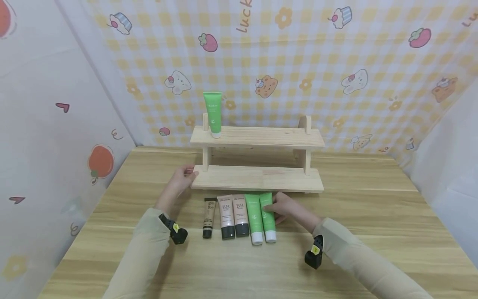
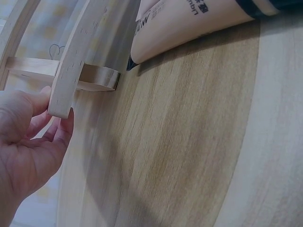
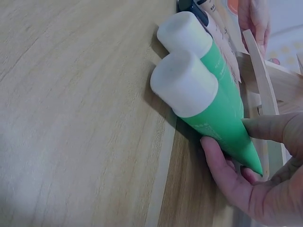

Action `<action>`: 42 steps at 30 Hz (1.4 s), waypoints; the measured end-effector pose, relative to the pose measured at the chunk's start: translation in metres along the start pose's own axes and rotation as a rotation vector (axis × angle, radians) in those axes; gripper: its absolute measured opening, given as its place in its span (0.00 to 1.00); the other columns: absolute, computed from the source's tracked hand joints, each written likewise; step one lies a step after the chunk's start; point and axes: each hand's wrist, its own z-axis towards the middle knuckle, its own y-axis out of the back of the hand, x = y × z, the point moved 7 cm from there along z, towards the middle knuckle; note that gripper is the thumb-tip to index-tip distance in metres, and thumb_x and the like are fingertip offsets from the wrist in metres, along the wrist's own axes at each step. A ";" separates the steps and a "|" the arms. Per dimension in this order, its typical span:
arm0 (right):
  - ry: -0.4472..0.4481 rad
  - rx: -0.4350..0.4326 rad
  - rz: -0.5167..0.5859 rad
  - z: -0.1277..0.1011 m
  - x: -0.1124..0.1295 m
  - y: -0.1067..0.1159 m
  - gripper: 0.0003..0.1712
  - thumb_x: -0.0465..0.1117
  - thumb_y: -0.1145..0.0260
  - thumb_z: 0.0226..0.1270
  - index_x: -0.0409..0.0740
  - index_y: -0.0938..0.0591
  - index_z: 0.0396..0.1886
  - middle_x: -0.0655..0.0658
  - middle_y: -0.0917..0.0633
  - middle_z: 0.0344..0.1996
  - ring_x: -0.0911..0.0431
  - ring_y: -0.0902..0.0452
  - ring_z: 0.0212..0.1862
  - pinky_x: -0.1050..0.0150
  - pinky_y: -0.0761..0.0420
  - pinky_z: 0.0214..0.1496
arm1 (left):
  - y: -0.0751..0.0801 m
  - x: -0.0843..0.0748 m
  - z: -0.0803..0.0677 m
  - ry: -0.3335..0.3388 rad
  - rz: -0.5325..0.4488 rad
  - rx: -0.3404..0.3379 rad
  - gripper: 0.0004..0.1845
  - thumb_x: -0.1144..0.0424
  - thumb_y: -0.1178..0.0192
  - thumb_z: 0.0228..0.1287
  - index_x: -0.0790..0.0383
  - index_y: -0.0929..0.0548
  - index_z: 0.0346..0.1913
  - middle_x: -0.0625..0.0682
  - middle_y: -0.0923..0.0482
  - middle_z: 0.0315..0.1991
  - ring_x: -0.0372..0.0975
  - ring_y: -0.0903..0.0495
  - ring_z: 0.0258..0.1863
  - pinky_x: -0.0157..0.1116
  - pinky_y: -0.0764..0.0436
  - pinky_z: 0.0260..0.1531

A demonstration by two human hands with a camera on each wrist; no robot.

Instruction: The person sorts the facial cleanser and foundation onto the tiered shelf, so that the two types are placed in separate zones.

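While the rightmost green tube (image 1: 268,216) lies on the table (image 1: 373,216), last in a row of 5 just in front of the rack (image 1: 257,178), the right hand (image 1: 285,207) pinches its crimped end, thumb under, fingers over. That looks like the pick-up; next, I'd judge, it wants a clean lift clear of its green neighbour (image 1: 254,218). The left hand (image 1: 183,178) curls round the lower shelf's left end, steadying. 1 green tube (image 1: 213,114) stands upright on top. Labels are too blurred to read; the wrist views crop the rack.
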 end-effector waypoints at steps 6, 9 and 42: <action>0.006 0.001 -0.016 0.002 -0.002 0.001 0.13 0.38 0.38 0.60 0.29 0.22 0.37 0.38 0.15 0.26 0.56 0.18 0.25 0.62 0.16 0.29 | 0.000 0.000 0.001 -0.010 -0.016 0.004 0.28 0.58 0.54 0.69 0.65 0.45 0.68 0.65 0.40 0.65 0.55 0.37 0.63 0.48 0.34 0.63; 0.014 0.013 -0.018 0.003 -0.001 0.001 0.13 0.38 0.38 0.60 0.29 0.22 0.37 0.38 0.15 0.27 0.55 0.17 0.25 0.62 0.16 0.29 | 0.000 0.000 0.001 -0.012 -0.016 -0.001 0.28 0.59 0.54 0.69 0.65 0.45 0.68 0.65 0.40 0.65 0.55 0.37 0.63 0.48 0.34 0.63; 0.090 0.124 -0.098 -0.022 0.028 0.025 0.24 0.41 0.37 0.60 0.32 0.34 0.48 0.35 0.24 0.43 0.52 0.20 0.34 0.58 0.15 0.33 | 0.001 0.001 0.002 0.001 0.003 0.005 0.28 0.57 0.55 0.70 0.64 0.45 0.68 0.65 0.41 0.66 0.55 0.36 0.63 0.48 0.33 0.62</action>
